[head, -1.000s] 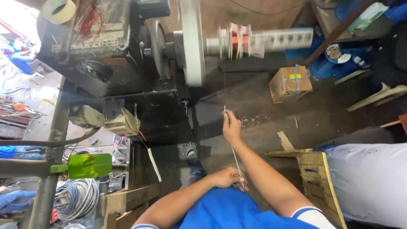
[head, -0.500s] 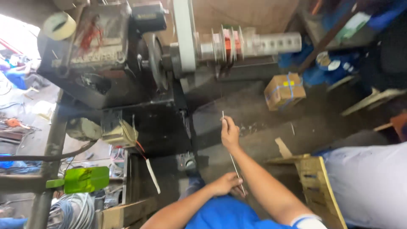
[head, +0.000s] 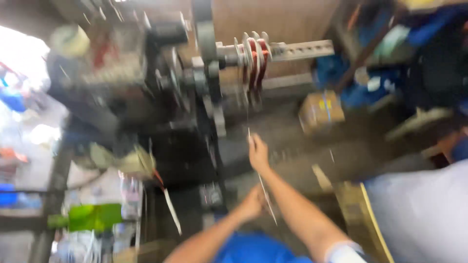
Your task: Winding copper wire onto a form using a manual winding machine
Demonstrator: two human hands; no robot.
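Head view: thin rod (head: 262, 187) seemingly near-upright between both hands (head: 258, 152).

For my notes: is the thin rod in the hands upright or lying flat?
Roughly upright: the rod runs between right hand and left hand.

Bare forearms, blue shirt (head: 253, 248), short sleeve with white cuff (head: 343, 253), all motion-blurred

View swung and blurred, right hand (head: 257, 152) now higher, nearer the wound spindle (head: 253, 51), thin rod (head: 262, 182) raised with it
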